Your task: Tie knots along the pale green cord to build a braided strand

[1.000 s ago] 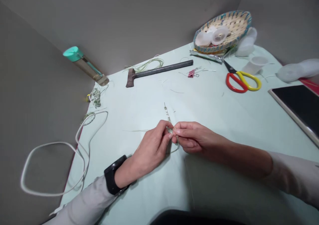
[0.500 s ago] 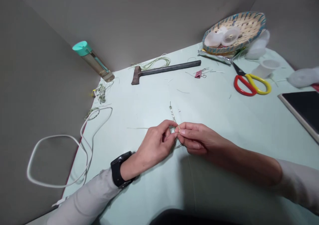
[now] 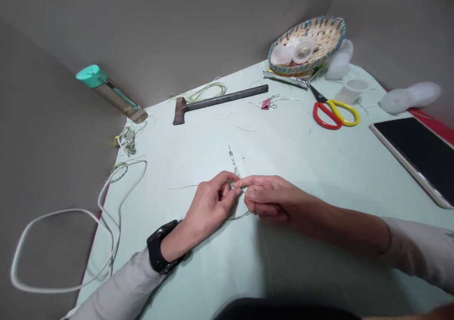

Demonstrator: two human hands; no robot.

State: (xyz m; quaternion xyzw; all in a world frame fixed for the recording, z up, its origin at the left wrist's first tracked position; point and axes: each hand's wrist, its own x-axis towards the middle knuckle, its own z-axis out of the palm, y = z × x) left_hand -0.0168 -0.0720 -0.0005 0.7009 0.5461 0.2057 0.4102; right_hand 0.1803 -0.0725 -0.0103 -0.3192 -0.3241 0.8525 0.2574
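Observation:
A thin braided green cord point(image 3: 232, 160) runs up the table from between my fingertips, with its tip pointing away from me. My left hand point(image 3: 213, 202) pinches this cord near its lower end between thumb and index finger; a loose strand trails out to the left. Close against it, my right hand point(image 3: 271, 197) has its index finger stretched to the left fingertips, while thumb and curled fingers pinch a green strand. More strand point(image 3: 241, 215) curves below the hands. Exactly how the strands cross at the fingertips is too small to make out.
Beyond the hands lie a hammer point(image 3: 227, 100), a coil of green cord point(image 3: 209, 92), a pink binder clip point(image 3: 266, 104) and scissors point(image 3: 335, 114). A woven basket point(image 3: 329, 36) with plastic cups stands at the back, a phone point(image 3: 418, 154) right, a bottle point(image 3: 113, 93) and white cable point(image 3: 118, 216) left.
The whole view has shifted, so things appear further left. My right thumb and curled fingers have drawn slightly away from the left fingertips, pulling a strand, with the index finger now extended.

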